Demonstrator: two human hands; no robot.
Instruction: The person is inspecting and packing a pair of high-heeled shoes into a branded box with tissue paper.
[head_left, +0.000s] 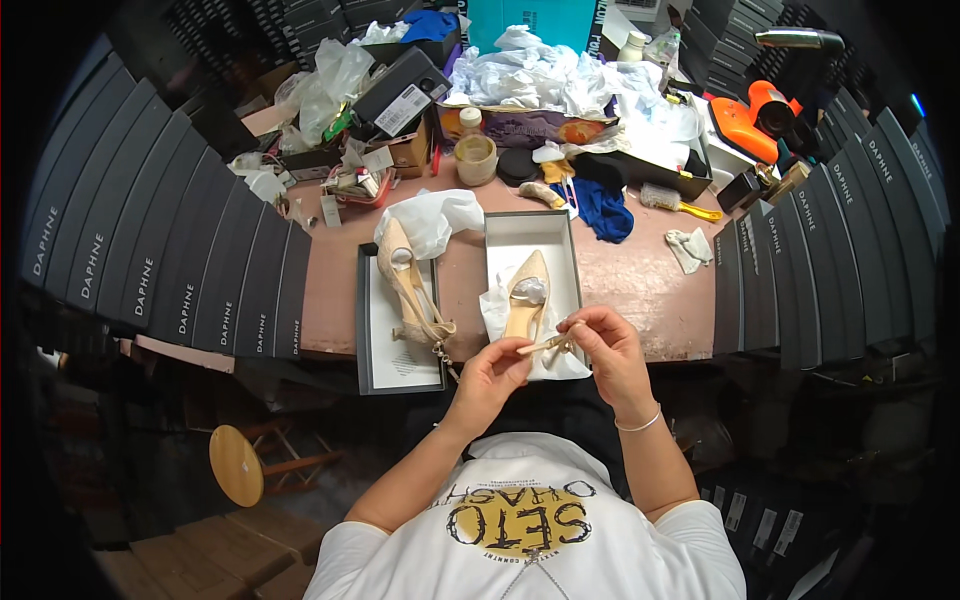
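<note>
A beige pointed high-heeled shoe [528, 290], stuffed with crumpled paper at the toe, lies in an open dark shoe box [577, 262] with white tissue around it. At the box's near edge, my left hand [492, 378] pinches one part of this shoe's thin ankle strap [543, 346]. My right hand [612, 358] is closed on the strap's other part by a small bow or buckle, which the fingers partly cover. To the left, the matching beige shoe [397, 262] rests on the box lid [364, 330], with a beaded trim at its strap.
Stacks of dark shoe boxes flank the pinkish table [640, 285] on the left [170, 215] and right [800, 255]. Across the back are a glue jar [476, 160], a blue cloth [606, 208], a yellow-handled brush [680, 203], crumpled paper [530, 75] and an orange heat gun [745, 130].
</note>
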